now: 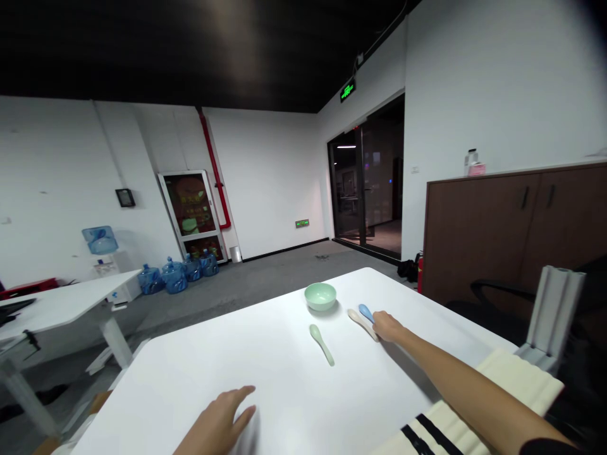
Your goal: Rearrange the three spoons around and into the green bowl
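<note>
A pale green bowl (320, 296) stands near the far edge of the white table (265, 373). A green spoon (322, 344) lies loose in front of it. My right hand (387, 327) reaches far across the table with its fingers closed over the handle of a blue spoon (365, 311). A beige spoon (361, 323) lies right beside it, touching the same hand. My left hand (222, 422) rests flat on the table near me, fingers stretched out, holding nothing.
A cream cloth with black stripes (478, 404) lies at the table's near right corner. A grey stand (552, 319) and dark chair (493, 303) are to the right, with a brown cabinet (516, 234) behind. Another white desk (61, 303) stands at left.
</note>
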Tool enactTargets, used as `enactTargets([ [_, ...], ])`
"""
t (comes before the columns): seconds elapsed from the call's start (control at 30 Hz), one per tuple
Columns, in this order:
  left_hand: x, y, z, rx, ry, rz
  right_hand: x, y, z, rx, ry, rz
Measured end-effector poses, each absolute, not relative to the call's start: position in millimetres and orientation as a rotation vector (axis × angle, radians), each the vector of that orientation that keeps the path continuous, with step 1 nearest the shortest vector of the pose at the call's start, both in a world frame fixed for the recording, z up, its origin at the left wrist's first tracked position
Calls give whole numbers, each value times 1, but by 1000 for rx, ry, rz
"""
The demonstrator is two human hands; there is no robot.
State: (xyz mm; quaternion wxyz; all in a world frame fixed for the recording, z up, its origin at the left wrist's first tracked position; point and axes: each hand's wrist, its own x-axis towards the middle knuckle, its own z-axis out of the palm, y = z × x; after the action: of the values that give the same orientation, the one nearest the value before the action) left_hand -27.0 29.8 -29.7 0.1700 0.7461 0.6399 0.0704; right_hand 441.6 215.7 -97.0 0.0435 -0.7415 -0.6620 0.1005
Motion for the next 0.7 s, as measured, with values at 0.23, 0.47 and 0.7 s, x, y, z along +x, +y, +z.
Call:
enactTargets([
  [0.23, -27, 30, -29, 2114, 1814, 203, 441, 214, -92, -2261, -2039, 316],
  [0.47, -27, 28, -26, 2100, 1828, 212, 420, 205, -69, -2143, -2077, 301],
  [0.7, -27, 27, -25, 2118, 1832, 206, 382, 203, -67, -1928, -2200, 404],
])
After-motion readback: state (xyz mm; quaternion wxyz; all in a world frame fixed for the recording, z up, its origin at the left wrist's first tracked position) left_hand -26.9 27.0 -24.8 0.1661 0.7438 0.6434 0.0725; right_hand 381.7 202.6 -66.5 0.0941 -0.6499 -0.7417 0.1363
